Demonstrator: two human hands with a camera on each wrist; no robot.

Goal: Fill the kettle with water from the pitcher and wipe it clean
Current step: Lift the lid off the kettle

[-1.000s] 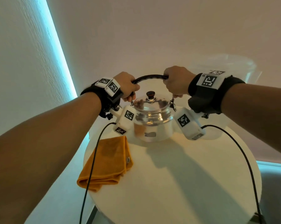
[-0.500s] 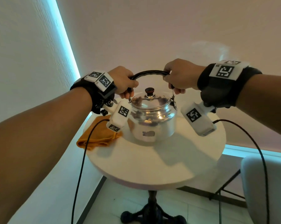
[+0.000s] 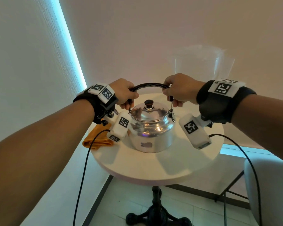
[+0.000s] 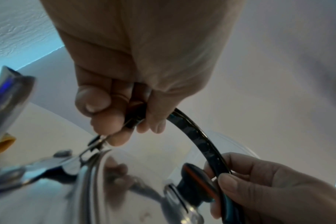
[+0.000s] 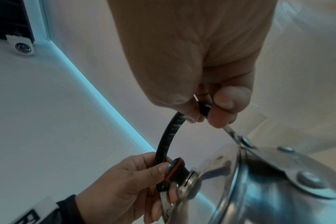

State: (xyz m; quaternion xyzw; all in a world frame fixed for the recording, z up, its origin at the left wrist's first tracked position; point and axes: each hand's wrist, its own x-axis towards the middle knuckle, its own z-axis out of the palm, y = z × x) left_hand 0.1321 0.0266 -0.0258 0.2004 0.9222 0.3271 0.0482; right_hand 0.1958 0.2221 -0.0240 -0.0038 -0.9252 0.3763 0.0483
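A shiny metal kettle [image 3: 151, 132] with a dark-knobbed lid [image 3: 148, 103] is at the middle of the round white table [image 3: 170, 165]. Its black arched handle [image 3: 149, 86] stands upright. My left hand [image 3: 127, 99] grips the handle's left end and my right hand [image 3: 176, 97] grips its right end. In the left wrist view the left hand's fingers [image 4: 113, 121] curl round the handle [image 4: 197, 136]. The right wrist view shows the right hand [image 5: 211, 110] curled round the handle [image 5: 169, 136] in the same way. A clear pitcher [image 3: 202, 62] stands behind my right hand. An orange cloth [image 3: 96, 139] lies left of the kettle.
A wall with a cyan light strip [image 3: 70, 46] runs close on the left. A grey chair [image 3: 271, 185] stands at the right of the table. The table's black pedestal foot [image 3: 155, 214] rests on a tiled floor. Cables hang from both wrist cameras.
The head view has pulled back, so the table's edge, pedestal and floor now show. The kettle has come toward me along the cloth. Both hands keep their grip on the handle.
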